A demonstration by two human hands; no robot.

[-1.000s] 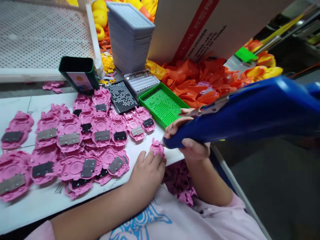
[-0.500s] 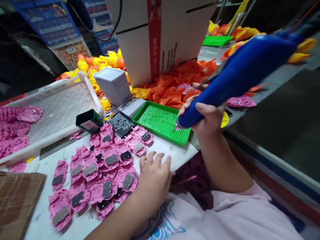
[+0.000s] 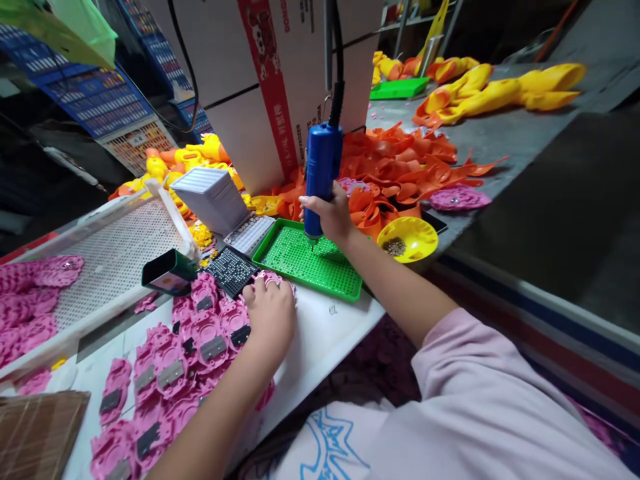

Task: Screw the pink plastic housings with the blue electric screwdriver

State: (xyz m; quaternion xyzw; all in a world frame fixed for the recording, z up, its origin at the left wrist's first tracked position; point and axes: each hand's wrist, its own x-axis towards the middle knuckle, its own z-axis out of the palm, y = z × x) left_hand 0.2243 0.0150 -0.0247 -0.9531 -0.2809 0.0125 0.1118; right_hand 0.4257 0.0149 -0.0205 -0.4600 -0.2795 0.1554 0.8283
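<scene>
In my right hand (image 3: 334,217) is a blue electric screwdriver (image 3: 319,160), held upright with its cord rising from the top. Its tip points down over the green perforated tray (image 3: 345,292). My left hand (image 3: 273,317) has its fingers curled over a pink plastic part (image 3: 271,274) beside the black tray; the fingertips partly cover that part. Many more pink parts (image 3: 205,333) with grey or black plates lie on the white board, some hidden under my left forearm. The black tray (image 3: 233,270) holds rows of small pieces.
A yellow bowl (image 3: 417,240) of small screws stands right of the green tray. A dark green box (image 3: 169,271), a white crate (image 3: 125,220) and stacked white trays (image 3: 213,200) are at left. Orange pieces (image 3: 400,160) lie by a large carton (image 3: 240,113). Cardboard (image 3: 40,433) sits front left.
My right hand has swung the screwdriver from a slant to upright and moved it left over the green tray. My left hand has reached forward onto a pink part. The yellow bowl is now uncovered.
</scene>
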